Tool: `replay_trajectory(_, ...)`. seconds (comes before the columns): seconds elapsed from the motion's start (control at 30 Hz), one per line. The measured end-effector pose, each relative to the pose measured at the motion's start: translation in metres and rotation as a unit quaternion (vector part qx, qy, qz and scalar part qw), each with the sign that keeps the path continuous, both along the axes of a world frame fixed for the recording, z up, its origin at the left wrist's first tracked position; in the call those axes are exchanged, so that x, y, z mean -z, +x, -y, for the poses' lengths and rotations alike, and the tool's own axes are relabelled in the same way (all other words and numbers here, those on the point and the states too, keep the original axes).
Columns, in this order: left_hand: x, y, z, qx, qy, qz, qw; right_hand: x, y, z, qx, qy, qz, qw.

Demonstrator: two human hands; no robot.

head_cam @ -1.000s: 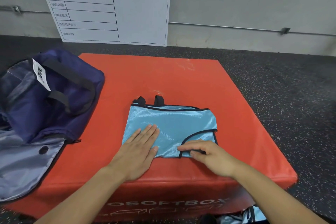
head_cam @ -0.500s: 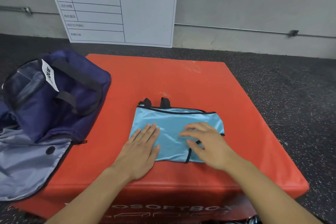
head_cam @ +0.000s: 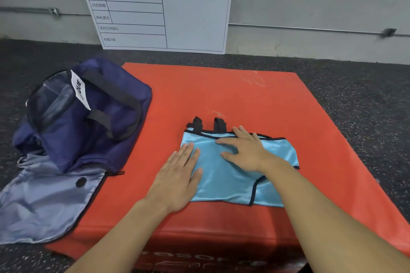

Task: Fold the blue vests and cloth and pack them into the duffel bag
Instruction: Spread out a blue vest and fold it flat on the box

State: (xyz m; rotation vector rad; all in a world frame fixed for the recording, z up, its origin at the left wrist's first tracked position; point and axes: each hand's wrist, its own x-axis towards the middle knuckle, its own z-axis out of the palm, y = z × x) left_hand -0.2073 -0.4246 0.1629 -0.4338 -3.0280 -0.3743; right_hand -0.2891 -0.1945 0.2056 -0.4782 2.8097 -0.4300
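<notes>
A folded light-blue vest [head_cam: 224, 182] with black trim lies on the red soft box [head_cam: 233, 95], two black straps poking out at its far edge. My left hand [head_cam: 177, 180] presses flat on the vest's left part, fingers straight. Fingers spread, my right hand [head_cam: 246, 150] lies flat across the vest's middle and reaches its far edge. The navy duffel bag [head_cam: 88, 115] sits at the box's left edge, its mouth open and its grey lining [head_cam: 44, 201] spilling toward me.
A white board with a printed table [head_cam: 164, 4] leans against the grey wall behind the box. Dark speckled floor [head_cam: 355, 104] surrounds the box. The box's near front face carries white lettering.
My right hand slid from the vest's near right corner up and leftward across the fabric to its far edge. My left hand stayed pressed on the left part.
</notes>
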Motion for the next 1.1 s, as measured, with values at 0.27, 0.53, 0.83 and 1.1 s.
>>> replay_trajectory(0.27,-0.005,-0.002,0.017,-0.009,0.035,-0.020,0.999,-0.003,-0.021,0.007,-0.009,0.007,-0.009,1.000)
replay_trajectory(0.53,-0.019,0.001,0.017,-0.013,0.021,-0.021,0.999,-0.007,-0.019,-0.033,0.188,0.099,0.025,0.977)
replay_trajectory(0.83,-0.024,0.016,0.005,0.026,-0.005,0.037,0.999,-0.006,-0.003,-0.111,0.218,0.065,0.078,0.971)
replay_trajectory(1.1,-0.045,0.040,-0.014,0.071,0.005,0.058,0.996,0.000,0.029,-0.123,0.213,0.040,0.066,0.974)
